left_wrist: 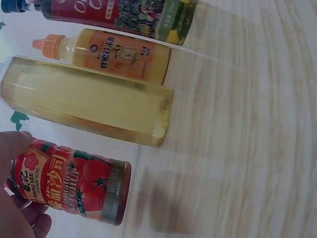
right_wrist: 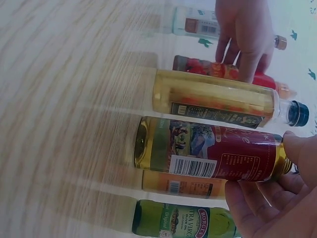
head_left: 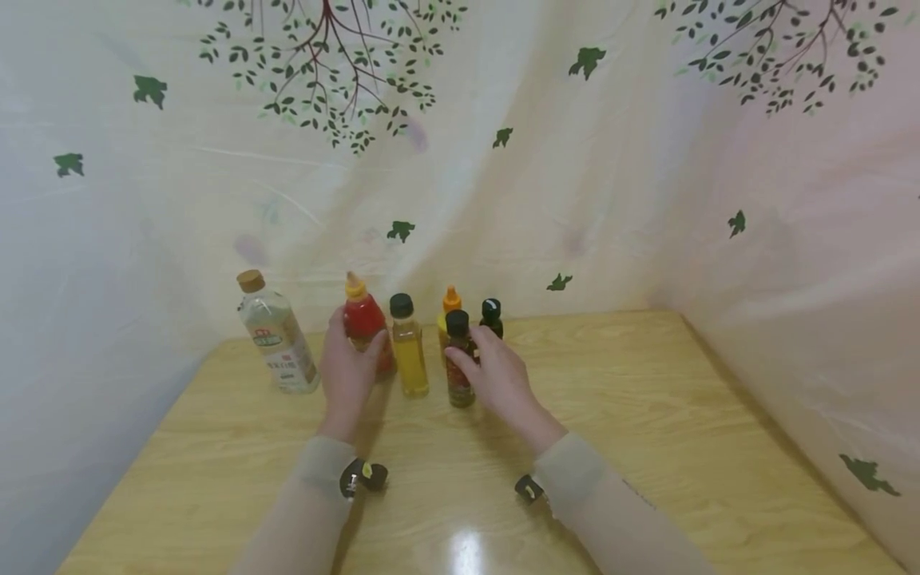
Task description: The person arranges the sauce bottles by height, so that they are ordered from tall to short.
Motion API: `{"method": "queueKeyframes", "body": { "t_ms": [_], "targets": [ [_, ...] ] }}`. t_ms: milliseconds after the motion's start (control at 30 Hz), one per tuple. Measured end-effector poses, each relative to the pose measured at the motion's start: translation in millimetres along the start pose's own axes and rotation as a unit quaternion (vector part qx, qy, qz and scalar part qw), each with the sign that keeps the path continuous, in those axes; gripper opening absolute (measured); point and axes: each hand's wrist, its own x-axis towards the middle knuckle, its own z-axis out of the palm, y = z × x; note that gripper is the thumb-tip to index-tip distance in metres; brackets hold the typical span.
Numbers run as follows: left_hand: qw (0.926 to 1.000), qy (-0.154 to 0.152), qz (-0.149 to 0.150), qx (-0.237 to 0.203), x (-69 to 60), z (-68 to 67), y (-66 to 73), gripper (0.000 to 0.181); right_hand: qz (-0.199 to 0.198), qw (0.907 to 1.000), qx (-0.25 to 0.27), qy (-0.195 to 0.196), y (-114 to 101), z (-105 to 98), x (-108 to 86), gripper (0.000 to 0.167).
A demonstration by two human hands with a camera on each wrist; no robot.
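My left hand (head_left: 345,375) grips a red tomato ketchup bottle (head_left: 365,318) with a yellow nozzle cap, thumb on its right side. In the left wrist view its tomato label (left_wrist: 84,181) shows below the fingers. My right hand (head_left: 505,382) holds a dark-capped olive oil bottle (right_wrist: 203,148) with a dark red label, its fingers and thumb around the upper part. Between the hands stands a square bottle of pale yellow oil (head_left: 410,359). I cannot tell whether either held bottle touches the table.
Behind the olive oil bottle stands a yellow squeeze bottle (left_wrist: 124,57) with an orange cap. A green extra virgin olive oil bottle (right_wrist: 183,218) is right of it. At the far left stands a large clear bottle (head_left: 280,343) on the wooden table (head_left: 647,415), before a leaf-print curtain.
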Motion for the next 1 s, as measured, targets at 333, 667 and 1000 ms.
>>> {"method": "queueKeyframes", "body": {
  "t_ms": [333, 667, 1000],
  "targets": [
    [0.9997, 0.017, 0.005, 0.018, -6.2, -27.7, 0.9, 0.081, 0.0, 0.9999, 0.012, 0.003, -0.8, 0.1, -0.3, 0.036],
    [0.9961, 0.062, 0.018, 0.06, -8.3, -42.5, -7.4, 0.076, -0.005, 1.0, 0.006, 0.004, 2.8, 1.2, 1.2, 0.038],
    [0.9933, 0.072, 0.01, 0.09, -10.1, -45.9, -13.2, 0.077, -0.004, 1.0, 0.0, 0.003, 2.2, 1.1, 0.8, 0.037]
  ]
}}
